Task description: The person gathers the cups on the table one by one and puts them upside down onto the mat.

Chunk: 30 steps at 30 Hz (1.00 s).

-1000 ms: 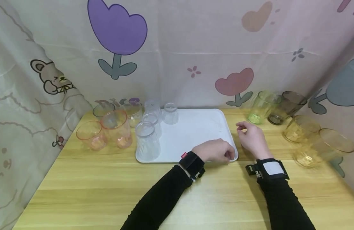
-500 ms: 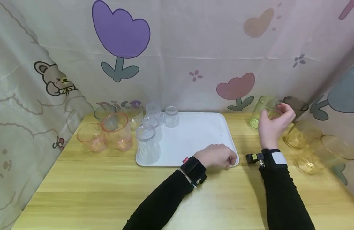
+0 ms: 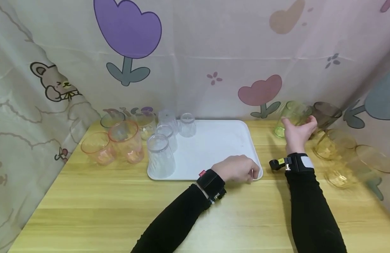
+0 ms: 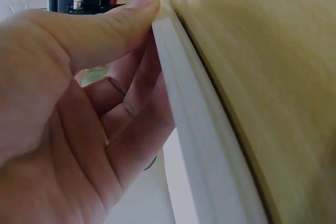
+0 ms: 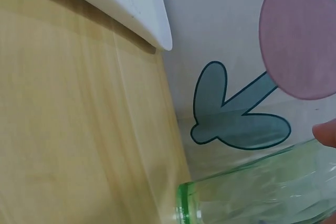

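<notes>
My left hand (image 3: pixel 245 170) grips the front right corner of a white tray (image 3: pixel 213 147). In the left wrist view the thumb (image 4: pixel 105 30) lies on top of the tray's rim (image 4: pixel 194 129), with the fingers curled against it from the side. My right hand (image 3: pixel 297 123) reaches to the back right and curls round a green see-through cup (image 3: pixel 288 110), thumb on its left and fingers on its right. In the right wrist view the green cup (image 5: pixel 262 198) fills the lower right, and one fingertip (image 5: pixel 328 132) touches it.
Several clear cups (image 3: pixel 161 156) stand upside down on the tray's left part. Pink cups (image 3: pixel 125 140) stand left of the tray. A dark cup (image 3: pixel 326 114) and yellow cups (image 3: pixel 334 142) crowd the right edge of the table. Flowered curtains close in the back and both sides.
My right hand has moved from beside the tray's right edge to the back right and closed round the green cup. My left hand has stayed on the tray's corner.
</notes>
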Available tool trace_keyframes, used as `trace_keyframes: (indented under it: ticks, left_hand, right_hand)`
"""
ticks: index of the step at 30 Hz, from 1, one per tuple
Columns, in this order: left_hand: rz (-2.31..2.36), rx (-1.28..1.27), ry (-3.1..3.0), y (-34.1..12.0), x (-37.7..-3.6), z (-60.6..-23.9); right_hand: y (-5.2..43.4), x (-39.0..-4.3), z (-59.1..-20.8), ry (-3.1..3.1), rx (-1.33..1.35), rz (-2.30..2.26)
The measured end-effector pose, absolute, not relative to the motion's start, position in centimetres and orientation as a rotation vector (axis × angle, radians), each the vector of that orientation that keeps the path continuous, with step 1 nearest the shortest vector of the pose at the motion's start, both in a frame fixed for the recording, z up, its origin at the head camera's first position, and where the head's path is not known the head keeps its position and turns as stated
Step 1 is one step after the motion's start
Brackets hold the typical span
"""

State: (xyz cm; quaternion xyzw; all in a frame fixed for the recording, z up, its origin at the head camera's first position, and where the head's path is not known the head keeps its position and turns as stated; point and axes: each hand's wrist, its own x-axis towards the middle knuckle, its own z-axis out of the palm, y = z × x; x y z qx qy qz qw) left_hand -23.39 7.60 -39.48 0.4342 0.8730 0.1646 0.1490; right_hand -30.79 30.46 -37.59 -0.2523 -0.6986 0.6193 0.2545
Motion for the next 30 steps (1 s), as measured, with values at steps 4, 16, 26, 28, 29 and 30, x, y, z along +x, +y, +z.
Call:
trace_keyframes:
  ticks: [4,16,26,28,29,30]
  left_hand:
    - [0.470,1.241,2.513,7.9,-23.3,-39.1]
    - [0.476,1.210,2.509,8.0,-23.1,-39.2]
    - [0.470,1.195,2.519,7.4,-23.1,-39.5]
    - [0.462,1.204,2.517,7.4,-23.1,-39.4]
    - [0.464,1.210,2.514,7.4,-23.1,-39.4]
    - [0.462,1.214,2.512,7.3,-23.1,-39.3]
  right_hand:
    - [31.3,-30.8,-37.5,-1.907,-0.694,1.760]
    - [32.0,-30.6,-38.0,-1.874,-0.668,1.864]
    - [30.8,-30.9,-37.8,-1.923,-0.708,1.945]
    - [30.7,-30.9,-37.7,-1.914,-0.713,1.966]
    - [30.6,-30.9,-37.6,-1.908,-0.712,1.978]
    - [30.4,-30.9,-37.5,-1.894,-0.705,1.993]
